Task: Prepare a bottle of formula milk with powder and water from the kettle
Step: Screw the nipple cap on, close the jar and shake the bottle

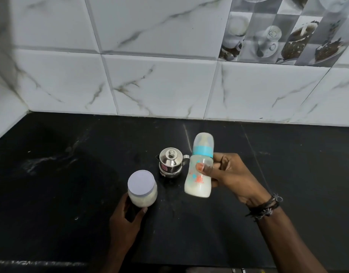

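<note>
Head view of a black stone bench (51, 194) set against a wall of white marbled tiles (159, 83). The right hand (231, 177) grasped a baby bottle (199, 168) around its middle, thumb across the front and the other fingers (219, 160) wrapped behind, so that the bottle was lifted clear of the bench and tilted slightly, cap uppermost. The bottle carried a clear domed cap (204, 139) over a blue collar (202, 151), and white milk filled its lower part, below the thumb. A dark braided wristband (265, 206) circled the right wrist.

The left hand (126, 219) was closed on a jar of white powder (142, 191), the fingers reaching round its near and lower side; the jar's pale flat lid (141, 182) faced the camera. Whether the jar's base touched the bench could not be told.

A small steel kettle (170, 162) with a knobbed lid stood on the bench beyond the fingers of both hands, between jar and bottle, just left of the bottle and apart from either hand.
</note>
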